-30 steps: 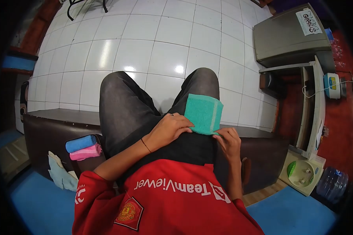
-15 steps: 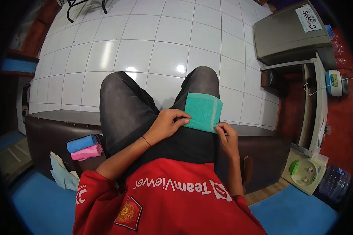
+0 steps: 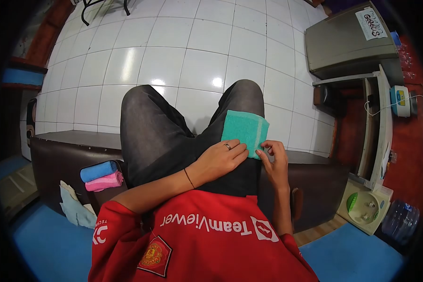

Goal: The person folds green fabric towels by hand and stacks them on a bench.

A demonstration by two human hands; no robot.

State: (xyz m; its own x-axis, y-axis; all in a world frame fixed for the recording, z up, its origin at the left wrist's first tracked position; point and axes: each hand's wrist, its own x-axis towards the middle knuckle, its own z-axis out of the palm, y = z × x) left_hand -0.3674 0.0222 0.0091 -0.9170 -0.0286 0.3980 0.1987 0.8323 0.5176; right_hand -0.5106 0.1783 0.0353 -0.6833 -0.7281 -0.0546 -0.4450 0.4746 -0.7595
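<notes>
A folded green towel (image 3: 243,129) with a pale stripe near its right side lies on my right thigh. My left hand (image 3: 224,159), with a ring on one finger and a thin band at the wrist, lies over the towel's near edge. Its fingers are curled and pressed together on the cloth, the tips partly hidden. At the near right corner, my right hand (image 3: 272,157) is closed, with thumb and forefinger pinching the towel's edge.
Rolled blue (image 3: 98,172) and pink (image 3: 104,181) towels lie on the dark brown seat (image 3: 70,160) at my left. Pale cloths (image 3: 75,207) hang beside them. White floor tiles (image 3: 164,56) stretch ahead; a grey fridge (image 3: 348,44) and a shelf unit (image 3: 380,127) stand at right.
My left hand has slid right along the towel's near edge and turned its back upward. My right hand has shifted slightly up at the corner. The towel stays on the thigh.
</notes>
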